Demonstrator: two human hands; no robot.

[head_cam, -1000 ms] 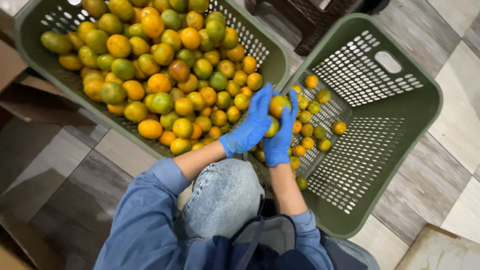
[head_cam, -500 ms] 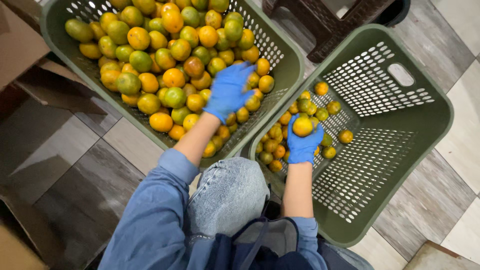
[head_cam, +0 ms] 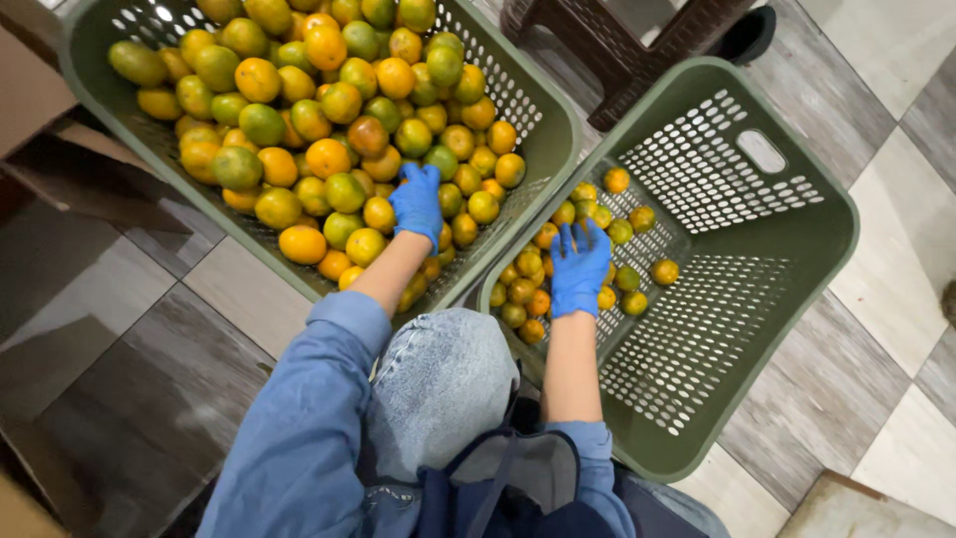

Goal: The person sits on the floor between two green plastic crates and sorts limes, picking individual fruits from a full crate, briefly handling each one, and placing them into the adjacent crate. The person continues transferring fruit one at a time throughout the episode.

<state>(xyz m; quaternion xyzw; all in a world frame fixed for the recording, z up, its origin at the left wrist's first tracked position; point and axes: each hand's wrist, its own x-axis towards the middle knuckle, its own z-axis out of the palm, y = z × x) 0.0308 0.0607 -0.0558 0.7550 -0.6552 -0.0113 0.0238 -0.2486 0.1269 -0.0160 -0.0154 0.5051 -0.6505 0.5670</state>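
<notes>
The left hand [head_cam: 418, 204], in a blue glove, lies palm-down on the heap of citrus fruit [head_cam: 329, 110], its grip curled over the pieces near the heap's near edge; whether it has closed on one I cannot tell; the right hand [head_cam: 580, 269], gloved too, is spread flat with fingers open and holds nothing, resting over the small cluster of fruit [head_cam: 558, 269] at the left of the right basket [head_cam: 797, 329]; the full left basket [head_cam: 543, 110] sits just beside it, rims nearly touching, so each hand reaches its own; both stand on the tiled floor [head_cam: 896, 239], a brown stool [head_cam: 617, 50] beyond.
</notes>
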